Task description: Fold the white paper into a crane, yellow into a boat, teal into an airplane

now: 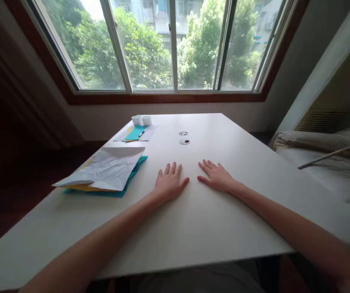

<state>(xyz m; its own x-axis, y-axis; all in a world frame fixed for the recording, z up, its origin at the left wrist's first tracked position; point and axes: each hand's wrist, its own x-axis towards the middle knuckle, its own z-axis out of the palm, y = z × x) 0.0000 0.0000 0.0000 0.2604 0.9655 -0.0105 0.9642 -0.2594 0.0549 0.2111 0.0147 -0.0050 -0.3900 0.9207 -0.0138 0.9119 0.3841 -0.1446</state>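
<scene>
Both hands flat, palms down, holding nothing: L hand (170,182), R hand (216,177) on table (223,228). Nearest: paper stack (106,173), left of L hand. Likely light, floppy; grip by edge.

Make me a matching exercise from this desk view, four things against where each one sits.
Things:
1. left hand
2. crumpled white paper sheet
3. two small white boxes
4. round grey cable grommet

Places:
A. far edge, by the window
B. flat on the table, beside the right hand
C. on teal and yellow sheets
D. table centre, beyond both hands

Pairs: 1-B, 2-C, 3-A, 4-D
</scene>
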